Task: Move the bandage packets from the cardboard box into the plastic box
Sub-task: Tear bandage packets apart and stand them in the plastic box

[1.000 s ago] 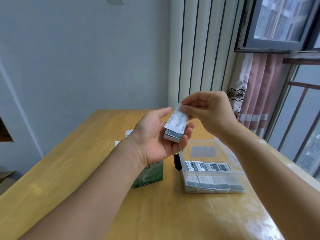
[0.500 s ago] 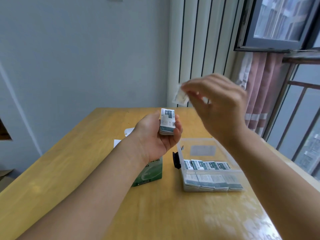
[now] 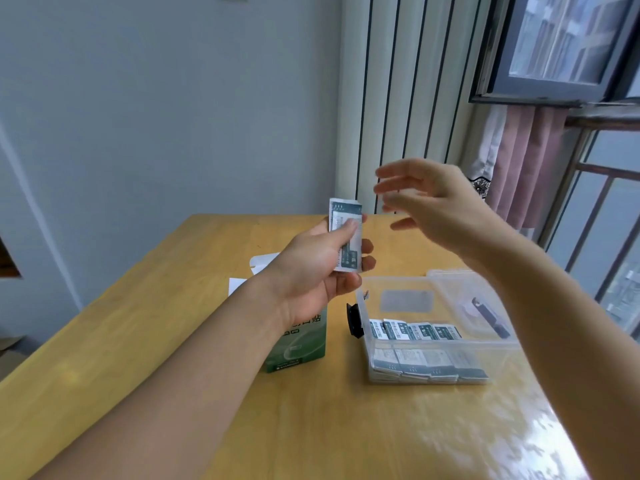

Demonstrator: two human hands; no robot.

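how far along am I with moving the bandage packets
Done: rows of packets already lie in the plastic box. In hand: your left hand grips a stack of packets; right hand is blurred. Left: that stack; the cardboard box contents are hidden.

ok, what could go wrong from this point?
1. The left hand pinches the stack of packets high above the table; loose ones may slip.
2. The right hand is blurred; any packet in it can't be confirmed.
3. The plastic box sits beside the green cardboard box; packets could miss it.
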